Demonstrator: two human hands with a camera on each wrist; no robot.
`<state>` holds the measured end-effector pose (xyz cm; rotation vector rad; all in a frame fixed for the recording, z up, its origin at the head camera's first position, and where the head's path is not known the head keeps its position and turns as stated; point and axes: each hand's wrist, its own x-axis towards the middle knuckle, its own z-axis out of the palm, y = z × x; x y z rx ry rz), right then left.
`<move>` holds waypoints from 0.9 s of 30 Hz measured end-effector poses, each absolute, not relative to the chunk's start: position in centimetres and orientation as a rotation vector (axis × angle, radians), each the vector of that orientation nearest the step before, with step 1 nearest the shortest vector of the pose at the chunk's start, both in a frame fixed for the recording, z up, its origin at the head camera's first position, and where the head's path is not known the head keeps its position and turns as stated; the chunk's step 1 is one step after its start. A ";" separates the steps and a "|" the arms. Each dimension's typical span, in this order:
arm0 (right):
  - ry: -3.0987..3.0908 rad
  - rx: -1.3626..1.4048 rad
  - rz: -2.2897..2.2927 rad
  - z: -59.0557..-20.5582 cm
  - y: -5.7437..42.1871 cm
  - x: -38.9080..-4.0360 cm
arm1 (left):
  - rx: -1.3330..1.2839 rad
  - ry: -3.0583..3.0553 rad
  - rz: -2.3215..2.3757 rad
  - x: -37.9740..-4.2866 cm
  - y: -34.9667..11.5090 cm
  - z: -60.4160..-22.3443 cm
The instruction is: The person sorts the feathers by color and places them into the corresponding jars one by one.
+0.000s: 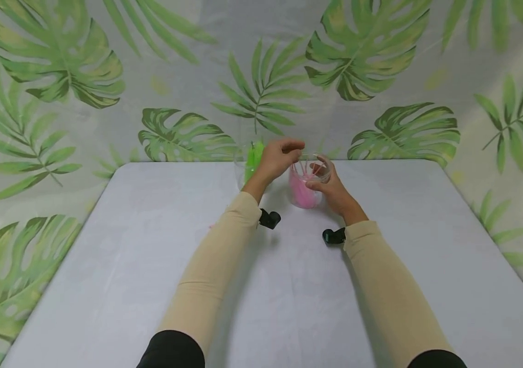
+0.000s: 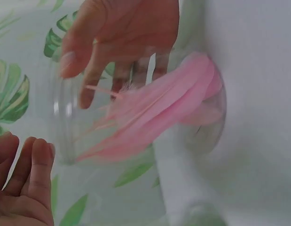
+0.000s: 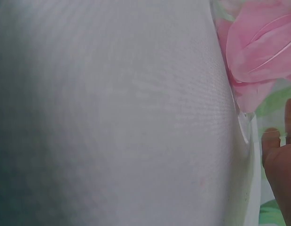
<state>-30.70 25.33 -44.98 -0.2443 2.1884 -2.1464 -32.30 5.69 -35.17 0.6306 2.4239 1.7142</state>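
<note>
A clear jar [image 1: 304, 197] of pink feathers [image 2: 154, 110] stands upright near the table's far edge, quills pointing up. My right hand [image 1: 332, 186] holds it from the right, thumb on the near side and fingers round the far side. Just beside the rim is my left hand [image 1: 279, 156], its fingers loosely bent and holding nothing that I can see. In the right wrist view, pink feathers [image 3: 260, 47] show through the glass beside part of the right hand [image 3: 284, 160]. Behind the left wrist, partly hidden, is a second clear container with bright green feathers [image 1: 253, 158].
A white cloth covers the table [image 1: 289, 286]. Beyond its far edge hangs a curtain [image 1: 279, 30] printed with green leaves. A small pinkish speck [image 1: 211, 226] lies beside the left sleeve. Black wrist cameras [image 1: 270, 219] jut inward from both sleeves.
</note>
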 end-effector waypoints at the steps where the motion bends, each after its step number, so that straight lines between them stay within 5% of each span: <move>1: 2.196 -0.248 -2.145 -44.9 25.3 -30.7 | 0.656 2.444 1.696 -32.2 5.3 -34.9; 9: 2.202 -0.247 -2.143 -44.7 25.3 -30.7 | 0.875 2.534 1.445 -30.4 0.4 -33.6; 19: 2.180 -0.271 -2.195 -44.5 25.5 -30.7 | 1.156 2.697 0.766 -26.9 -5.8 -37.3; 27: 2.157 -0.275 -2.187 -44.9 25.2 -30.7 | 0.998 2.751 0.538 -27.3 -6.2 -39.9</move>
